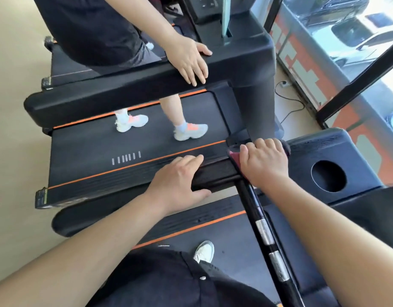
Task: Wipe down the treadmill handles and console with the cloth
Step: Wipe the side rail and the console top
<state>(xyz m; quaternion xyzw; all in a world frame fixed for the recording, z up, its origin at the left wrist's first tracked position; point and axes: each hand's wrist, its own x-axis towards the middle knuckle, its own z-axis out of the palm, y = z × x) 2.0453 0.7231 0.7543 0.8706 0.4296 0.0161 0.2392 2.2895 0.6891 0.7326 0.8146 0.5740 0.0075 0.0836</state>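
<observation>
Your right hand (pixel 264 161) has its fingers curled down over the red cloth (pixel 234 156) and presses it onto the handle (pixel 215 175), right at the end where the handle meets the console (pixel 350 151). Only a corner of the cloth shows from under your fingers. Your left hand (pixel 180 180) holds nothing. It lies across the top of the same handle, just beside the cloth, with the fingers fairly straight and the thumb against the near face.

You look to be early or midway through the job, working on this one handle. Nothing shows which stretches are already wiped, since the black surfaces look the same all over. The length of handle under and behind your left hand will need a pass once you lift that hand. The console around the cup hole (pixel 328 176) has no cloth on it yet, and neither does the bar (pixel 265 234) with the metal pads. The handle on the other side is out of view, so count it as left to do.

On the next treadmill another person's hand (pixel 189 63) rests on its own rail, well apart from your work.
</observation>
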